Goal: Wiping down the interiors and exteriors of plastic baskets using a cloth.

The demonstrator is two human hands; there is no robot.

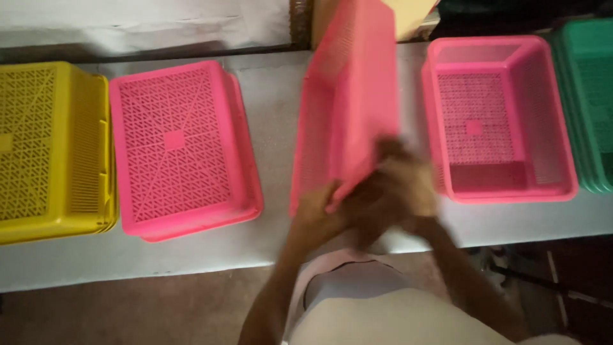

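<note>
Both hands are at the near edge of a pink basket [348,96] that stands tilted on its side in the middle of the white table [274,89]. The left hand [317,206] grips its lower corner, fingers wrapped over the rim. The right hand [399,185] is blurred by motion against the same edge, and I cannot tell whether it is clenched on the plastic or only pressed to it. At nine o'clock from the held basket lies an upturned pink basket stack [182,150], lattice bottom up, and further out at nine o'clock an upturned yellow basket stack [54,150]. At three o'clock an open pink basket [495,118] sits mouth up, with a green basket stack [590,102] just beyond it at the table's end. That makes three pink lots, one yellow and one green. A tan cardboard piece [408,16] leans at twelve o'clock.
</note>
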